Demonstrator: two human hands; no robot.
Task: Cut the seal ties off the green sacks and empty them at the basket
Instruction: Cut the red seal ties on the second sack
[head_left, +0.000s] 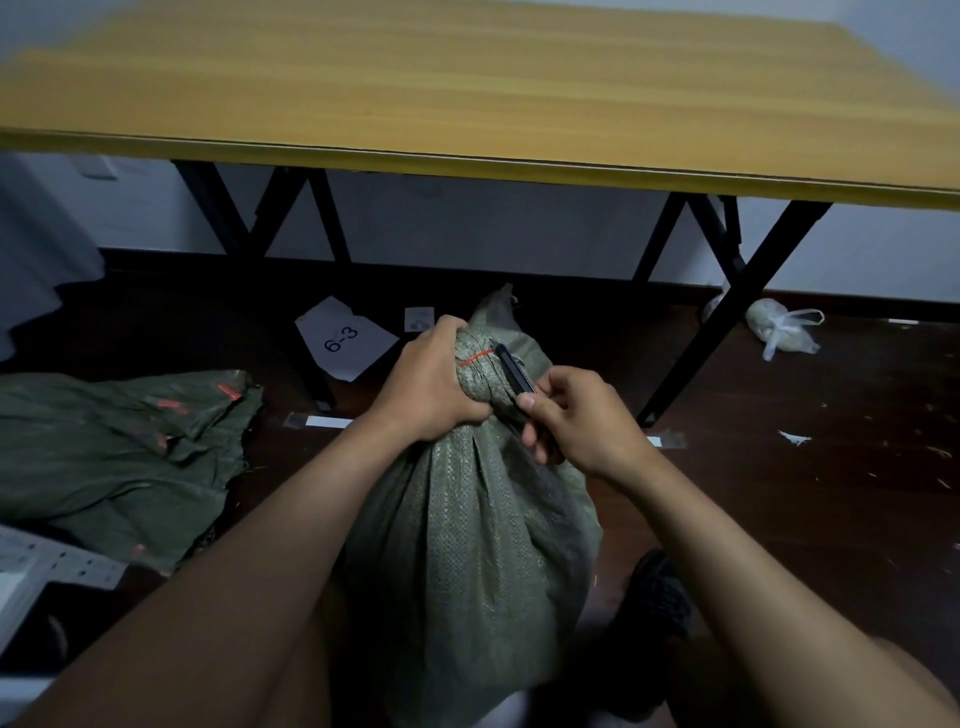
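A full green woven sack (467, 545) stands upright on the floor between my arms. Its neck is bunched and bound by a thin red seal tie (475, 357). My left hand (428, 382) grips the bunched neck from the left, just below the tie. My right hand (576, 418) holds a black cutter (513, 373) whose tip lies against the neck right beside the red tie. A flat, empty green sack (119, 457) with red marks lies on the floor at the left. No basket is in view.
A yellow-topped folding table (467, 88) with black legs (727, 322) stands just beyond the sack. A sheet marked "6-3" (343, 338) lies under it. A knotted white plastic bag (782, 327) sits at the right. A white box edge (31, 571) shows at the lower left. My dark shoe (660, 597) is beside the sack.
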